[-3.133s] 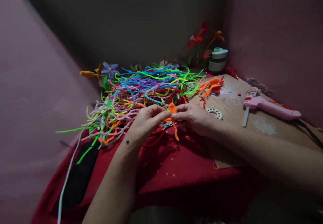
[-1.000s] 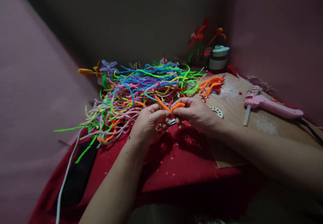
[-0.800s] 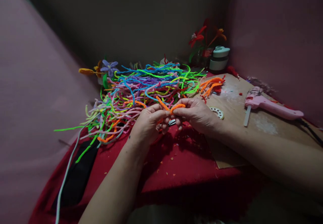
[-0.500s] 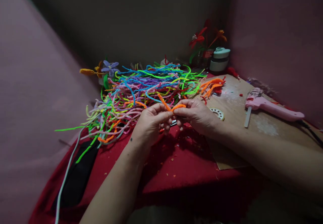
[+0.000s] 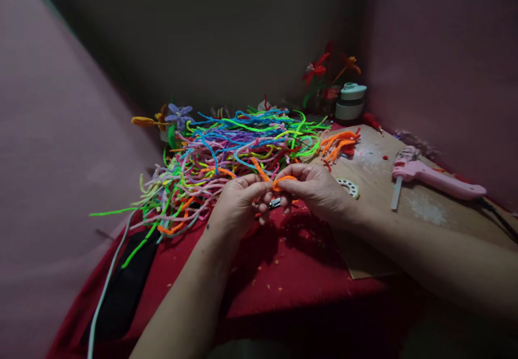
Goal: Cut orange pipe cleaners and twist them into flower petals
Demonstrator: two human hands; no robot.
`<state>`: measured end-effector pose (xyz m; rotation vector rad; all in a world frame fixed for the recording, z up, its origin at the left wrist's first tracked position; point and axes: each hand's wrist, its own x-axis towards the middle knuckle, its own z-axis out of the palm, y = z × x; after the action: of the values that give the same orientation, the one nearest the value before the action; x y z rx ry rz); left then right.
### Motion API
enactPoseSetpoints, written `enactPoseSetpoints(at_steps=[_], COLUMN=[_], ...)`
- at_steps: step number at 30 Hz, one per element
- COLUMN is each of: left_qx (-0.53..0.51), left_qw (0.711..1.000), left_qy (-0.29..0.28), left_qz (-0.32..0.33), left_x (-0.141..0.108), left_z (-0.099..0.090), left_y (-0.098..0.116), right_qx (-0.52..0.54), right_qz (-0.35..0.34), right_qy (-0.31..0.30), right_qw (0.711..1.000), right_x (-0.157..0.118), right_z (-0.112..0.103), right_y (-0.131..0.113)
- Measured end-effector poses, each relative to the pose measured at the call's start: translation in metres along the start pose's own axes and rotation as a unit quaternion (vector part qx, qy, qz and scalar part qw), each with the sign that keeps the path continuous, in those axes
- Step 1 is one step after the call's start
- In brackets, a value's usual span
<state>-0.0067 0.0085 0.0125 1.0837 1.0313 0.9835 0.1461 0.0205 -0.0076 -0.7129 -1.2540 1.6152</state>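
Between my two hands is an orange pipe cleaner (image 5: 260,169), bent into a small loop with one end sticking up to the left. My left hand (image 5: 242,197) pinches it between thumb and forefinger. My right hand (image 5: 314,189) pinches the looped part from the other side, the fingertips of both hands almost touching. A metal tool (image 5: 275,203), partly hidden, shows below my fingers. Right behind my hands spreads a large heap of coloured pipe cleaners (image 5: 226,143), and a bunch of orange pipe cleaners (image 5: 339,143) lies to its right.
A pink hot glue gun (image 5: 437,178) rests on a brown board (image 5: 376,181) at right, beside a white ring with holes (image 5: 348,187). Behind stand a pale green jar (image 5: 350,101), red flowers (image 5: 316,69) and a purple flower (image 5: 178,115). A white cable (image 5: 107,283) crosses the red cloth (image 5: 259,278) at left.
My fingers have shifted slightly on the orange pipe cleaner, and its loop looks smaller and tighter. The whole view has tilted a little, so the table sits lower.
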Motion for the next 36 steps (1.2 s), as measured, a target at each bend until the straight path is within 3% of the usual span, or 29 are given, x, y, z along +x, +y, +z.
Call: enactPoseSetpoints(at_steps=[7, 12, 20, 23, 26, 28, 30, 32, 36], left_qx=[0.028, 0.081, 0.25, 0.344, 0.482, 0.536, 0.547, 0.526, 0.384], left_qw=[1.0, 0.996, 0.962, 0.923, 0.834, 0.781, 0.762, 0.777, 0.882], left_qy=[-0.008, -0.02, 0.042, 0.065, 0.109, 0.132, 0.147, 0.16, 0.154], left_qz=[0.005, 0.026, 0.099, 0.163, 0.247, 0.292, 0.314, 0.307, 0.226], left_x=[-0.002, -0.003, -0.005, -0.003, 0.0, 0.001, 0.0, -0.002, -0.004], left_z=[0.001, 0.0, 0.01, 0.008, 0.006, 0.007, 0.01, 0.012, 0.016], left_y=[0.0, 0.002, 0.003, -0.008, -0.019, -0.024, -0.025, -0.024, -0.018], right_qx=[0.014, 0.07, 0.059, -0.003, -0.082, -0.173, -0.261, -0.288, -0.152], right_qz=[0.0, 0.042, 0.06, 0.058, 0.056, 0.019, -0.041, -0.068, 0.005], right_qy=[-0.004, -0.025, -0.011, 0.018, 0.025, 0.038, 0.065, 0.078, 0.035], right_qw=[1.0, 0.996, 0.996, 0.998, 0.995, 0.984, 0.962, 0.952, 0.988], right_x=[0.001, 0.003, 0.003, 0.0, -0.002, -0.003, -0.004, -0.005, -0.007], right_z=[-0.002, -0.002, -0.001, 0.001, 0.002, 0.001, 0.0, 0.001, 0.005], right_y=[0.003, 0.005, 0.009, 0.009, 0.01, 0.009, 0.008, 0.006, 0.005])
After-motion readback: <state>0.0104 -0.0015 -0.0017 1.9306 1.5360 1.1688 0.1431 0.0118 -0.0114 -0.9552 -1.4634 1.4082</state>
